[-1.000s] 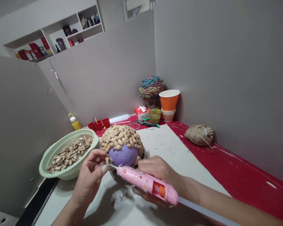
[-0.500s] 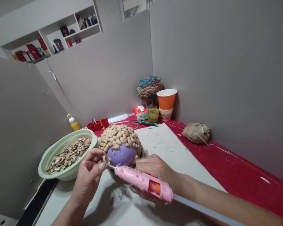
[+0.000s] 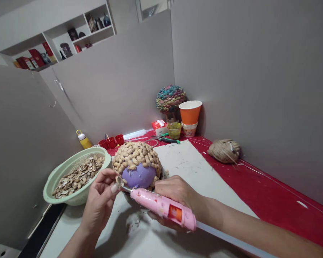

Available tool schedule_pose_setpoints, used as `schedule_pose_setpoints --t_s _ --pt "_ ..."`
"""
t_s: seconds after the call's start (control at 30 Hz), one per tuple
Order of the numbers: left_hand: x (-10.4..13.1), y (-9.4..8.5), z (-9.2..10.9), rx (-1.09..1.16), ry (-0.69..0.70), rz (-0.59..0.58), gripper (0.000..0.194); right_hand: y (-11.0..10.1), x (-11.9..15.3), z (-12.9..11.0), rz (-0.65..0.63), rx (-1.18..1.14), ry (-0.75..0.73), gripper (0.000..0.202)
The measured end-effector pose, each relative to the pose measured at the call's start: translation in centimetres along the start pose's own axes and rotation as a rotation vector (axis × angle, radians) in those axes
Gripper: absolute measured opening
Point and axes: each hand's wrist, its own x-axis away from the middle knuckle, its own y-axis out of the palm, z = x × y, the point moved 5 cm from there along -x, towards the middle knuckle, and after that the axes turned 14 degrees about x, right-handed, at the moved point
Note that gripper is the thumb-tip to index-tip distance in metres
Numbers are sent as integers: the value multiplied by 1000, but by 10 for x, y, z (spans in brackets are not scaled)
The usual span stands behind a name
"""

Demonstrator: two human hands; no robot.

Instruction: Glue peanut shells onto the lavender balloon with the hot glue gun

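A small craft workspace is suggested: a table (image 3: 185, 161) is enclosed by grey panels (image 3: 244, 71), with a pink glue gun (image 3: 161, 206), a basin of nutshells (image 3: 78, 179), pliers (image 3: 169, 140) and twine (image 3: 224, 150) laid out, and ornament shelves (image 3: 67, 36) set far left.

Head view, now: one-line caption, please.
Left hand pinches a peanut shell at the nozzle of a pink glue gun, held in the right hand.

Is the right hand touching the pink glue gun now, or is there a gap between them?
Touching. The head view shows the right hand gripping the pink glue gun, knuckles above its body and fingers below.
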Motion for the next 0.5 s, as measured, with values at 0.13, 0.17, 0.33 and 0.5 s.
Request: schedule_pose_setpoints --t_s 0.13,0.17,0.33,0.5 --pt "-2 1 0 21 -7 -10 29 1 1 1 -12 26 -7 34" --pt "-2 1 0 28 -9 -13 29 1 1 1 -12 20 -11 34" --pt "0 1 0 53 -21 -30 28 -2 -2 1 2 -2 -15 35" --pt "0 -2 -1 78 -38 -29 28 -1 0 1 20 43 -7 33"
